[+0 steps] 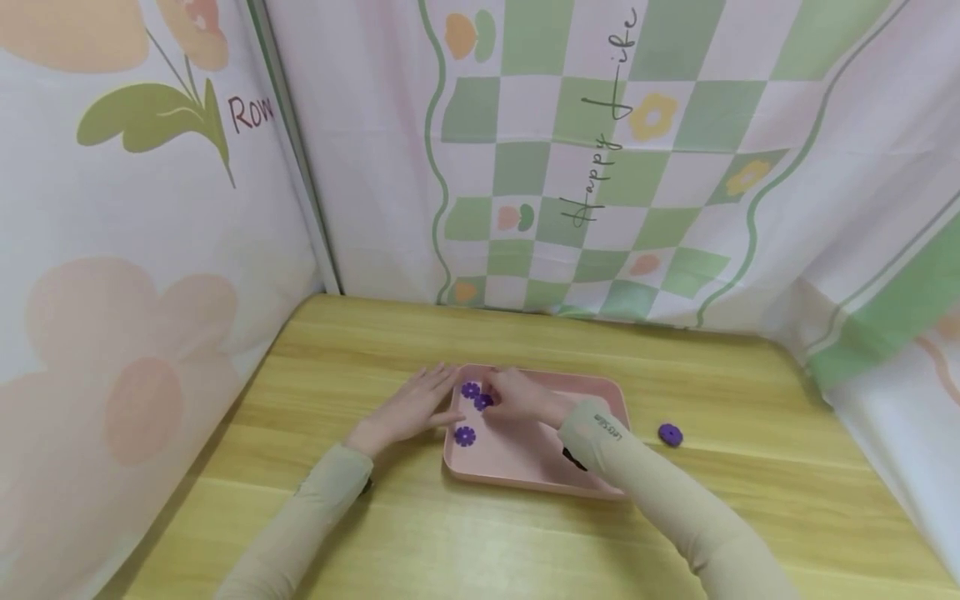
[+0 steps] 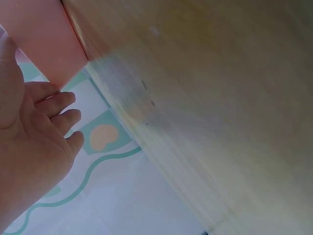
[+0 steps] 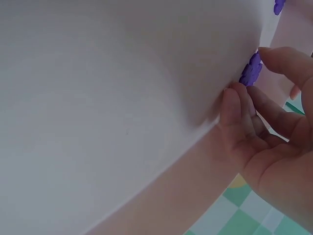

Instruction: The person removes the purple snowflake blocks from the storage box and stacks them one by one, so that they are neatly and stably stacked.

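A pink tray (image 1: 525,450) with a raised rim lies on the table. At its left end, my right hand (image 1: 517,397) reaches in and pinches a purple flower-shaped disc (image 1: 483,402) between thumb and fingertips. The right wrist view shows that disc (image 3: 252,70) close to the tray floor. Two more purple flower-shaped discs lie by the tray's left side, one (image 1: 470,390) behind and one (image 1: 465,436) toward the front. My left hand (image 1: 408,408) touches the tray's left rim, fingers extended along the outside and thumb over the edge.
Another purple disc (image 1: 671,434) lies on the wooden table (image 1: 360,533), right of the tray. Patterned curtains stand behind the table (image 1: 570,167) and along its left side (image 1: 150,250). More cloth hangs at the right (image 1: 885,333).
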